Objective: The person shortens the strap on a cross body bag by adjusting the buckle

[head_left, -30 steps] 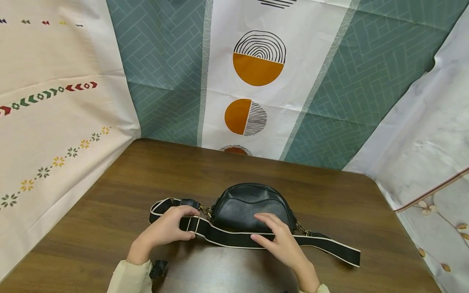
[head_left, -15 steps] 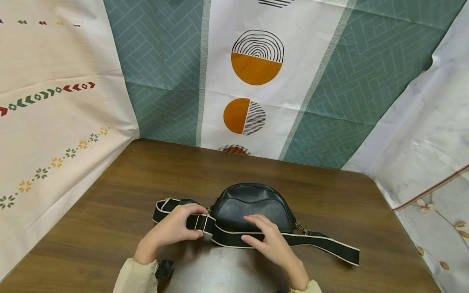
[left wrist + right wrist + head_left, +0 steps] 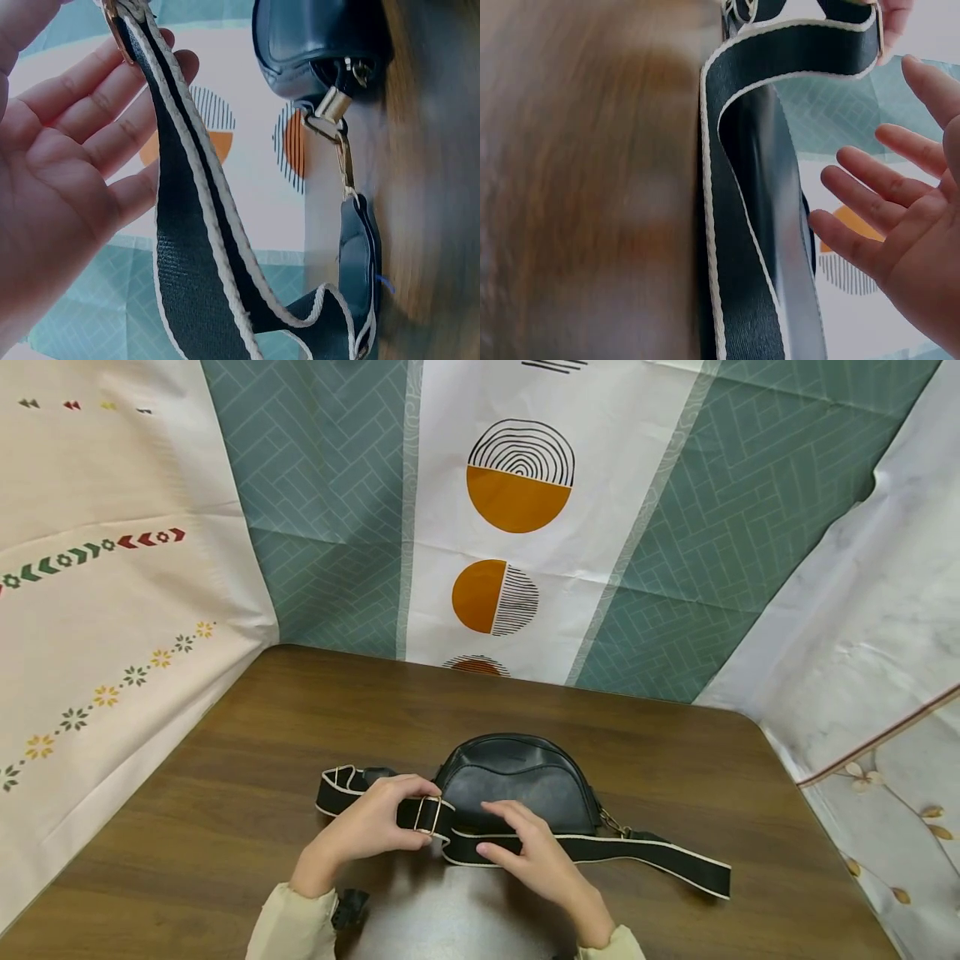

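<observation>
A black half-moon leather bag [image 3: 517, 768] sits on the table with a wide black, white-edged strap [image 3: 645, 850] lying along its front. My left hand [image 3: 367, 822] pinches the strap's gold slide buckle [image 3: 437, 817] by its top and bottom edges, thumb below. That part of the strap is raised off the tabletop, as the right wrist view shows. My right hand [image 3: 536, 860] is held over the strap in front of the bag, fingers spread and holding nothing. In the left wrist view, a gold clasp [image 3: 345, 161] joins the bag to a leather strap end [image 3: 358, 247].
The brown wooden table [image 3: 337, 710] carries the bag. Behind it hangs a green and white patterned cloth [image 3: 330, 527], with a cream embroidered cloth [image 3: 112, 610] at the left and a pale floral cloth [image 3: 885, 652] at the right. The strap's folded end [image 3: 712, 878] lies to the right.
My left hand has moved right with the buckle, bunching the strap into a bend beside it. My right hand has shifted a little left, still spread over the strap.
</observation>
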`<state>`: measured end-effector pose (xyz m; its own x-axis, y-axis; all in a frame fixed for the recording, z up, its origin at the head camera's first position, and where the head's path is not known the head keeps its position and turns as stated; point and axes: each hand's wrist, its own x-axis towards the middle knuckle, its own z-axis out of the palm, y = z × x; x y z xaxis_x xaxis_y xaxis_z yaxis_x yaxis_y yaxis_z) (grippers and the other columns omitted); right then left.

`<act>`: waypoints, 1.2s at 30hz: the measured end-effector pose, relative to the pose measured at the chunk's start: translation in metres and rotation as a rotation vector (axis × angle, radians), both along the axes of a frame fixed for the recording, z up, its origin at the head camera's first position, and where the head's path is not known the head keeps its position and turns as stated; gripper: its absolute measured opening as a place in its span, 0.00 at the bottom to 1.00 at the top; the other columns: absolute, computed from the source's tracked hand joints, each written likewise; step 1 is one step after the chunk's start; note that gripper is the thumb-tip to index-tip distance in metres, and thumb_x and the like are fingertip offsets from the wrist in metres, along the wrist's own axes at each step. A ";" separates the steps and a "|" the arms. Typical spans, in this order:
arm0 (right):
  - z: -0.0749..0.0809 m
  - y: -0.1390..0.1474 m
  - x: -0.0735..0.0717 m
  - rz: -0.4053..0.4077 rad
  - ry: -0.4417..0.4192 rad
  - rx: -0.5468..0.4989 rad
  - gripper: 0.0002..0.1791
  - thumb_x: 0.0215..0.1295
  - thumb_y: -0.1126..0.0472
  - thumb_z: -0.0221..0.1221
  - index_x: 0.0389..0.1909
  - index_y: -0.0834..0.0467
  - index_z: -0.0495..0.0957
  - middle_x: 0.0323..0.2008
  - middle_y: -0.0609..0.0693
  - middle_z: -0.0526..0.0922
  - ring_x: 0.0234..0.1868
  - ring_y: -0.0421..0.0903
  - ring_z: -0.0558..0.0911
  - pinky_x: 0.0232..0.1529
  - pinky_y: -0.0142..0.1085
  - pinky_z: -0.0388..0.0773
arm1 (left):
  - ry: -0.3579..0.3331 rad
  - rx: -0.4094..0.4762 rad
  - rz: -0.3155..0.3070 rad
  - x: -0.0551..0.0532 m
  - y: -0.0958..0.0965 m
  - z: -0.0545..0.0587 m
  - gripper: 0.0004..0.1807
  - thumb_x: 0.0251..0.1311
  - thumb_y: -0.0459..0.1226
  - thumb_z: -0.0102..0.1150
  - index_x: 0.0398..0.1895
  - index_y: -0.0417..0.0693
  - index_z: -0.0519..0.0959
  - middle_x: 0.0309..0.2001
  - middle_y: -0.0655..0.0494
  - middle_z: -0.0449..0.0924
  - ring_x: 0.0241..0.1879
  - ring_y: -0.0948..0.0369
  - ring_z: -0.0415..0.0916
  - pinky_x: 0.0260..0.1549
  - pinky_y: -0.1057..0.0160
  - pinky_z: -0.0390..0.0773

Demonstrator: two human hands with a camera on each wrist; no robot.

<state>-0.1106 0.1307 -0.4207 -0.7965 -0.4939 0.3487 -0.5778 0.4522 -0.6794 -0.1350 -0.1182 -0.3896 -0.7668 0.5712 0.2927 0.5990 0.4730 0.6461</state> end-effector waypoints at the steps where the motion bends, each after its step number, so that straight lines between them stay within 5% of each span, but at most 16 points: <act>1: 0.000 0.000 0.000 0.005 -0.012 -0.007 0.26 0.58 0.53 0.58 0.54 0.63 0.70 0.51 0.52 0.74 0.54 0.45 0.70 0.51 0.43 0.67 | 0.001 0.002 -0.003 0.000 0.001 0.000 0.21 0.39 0.35 0.66 0.41 0.45 0.76 0.38 0.61 0.76 0.37 0.65 0.71 0.38 0.62 0.71; 10: 0.003 -0.005 0.001 0.011 -0.086 -0.079 0.24 0.60 0.65 0.56 0.56 0.66 0.66 0.54 0.59 0.70 0.55 0.52 0.69 0.48 0.48 0.68 | -0.020 0.053 -0.060 -0.002 0.012 0.002 0.20 0.40 0.33 0.65 0.42 0.43 0.76 0.37 0.61 0.75 0.35 0.66 0.71 0.36 0.60 0.72; 20: 0.033 -0.016 0.013 0.014 -0.099 -0.095 0.21 0.59 0.69 0.54 0.54 0.70 0.67 0.51 0.63 0.71 0.51 0.56 0.70 0.48 0.46 0.69 | -0.011 0.112 -0.114 -0.003 0.021 0.005 0.21 0.40 0.33 0.66 0.42 0.42 0.75 0.38 0.59 0.76 0.36 0.66 0.72 0.36 0.61 0.73; 26: 0.028 -0.015 0.010 0.024 -0.104 -0.145 0.20 0.60 0.70 0.53 0.54 0.68 0.68 0.51 0.59 0.72 0.52 0.53 0.71 0.50 0.45 0.67 | 0.014 0.136 -0.132 -0.002 0.028 0.006 0.21 0.39 0.33 0.67 0.42 0.43 0.76 0.38 0.58 0.76 0.35 0.65 0.72 0.34 0.61 0.74; 33: -0.003 -0.007 -0.004 0.061 -0.148 -0.253 0.16 0.60 0.69 0.53 0.51 0.64 0.70 0.50 0.57 0.73 0.52 0.50 0.72 0.50 0.45 0.68 | 0.035 0.155 -0.143 -0.002 0.034 0.007 0.21 0.39 0.34 0.68 0.41 0.42 0.76 0.37 0.57 0.76 0.35 0.65 0.72 0.35 0.62 0.74; 36: -0.003 -0.004 -0.005 0.083 -0.200 -0.313 0.12 0.61 0.69 0.53 0.46 0.64 0.71 0.50 0.58 0.74 0.51 0.47 0.72 0.49 0.41 0.69 | 0.019 0.164 -0.151 0.000 0.035 0.008 0.21 0.39 0.35 0.68 0.41 0.43 0.76 0.37 0.58 0.77 0.36 0.66 0.72 0.35 0.64 0.73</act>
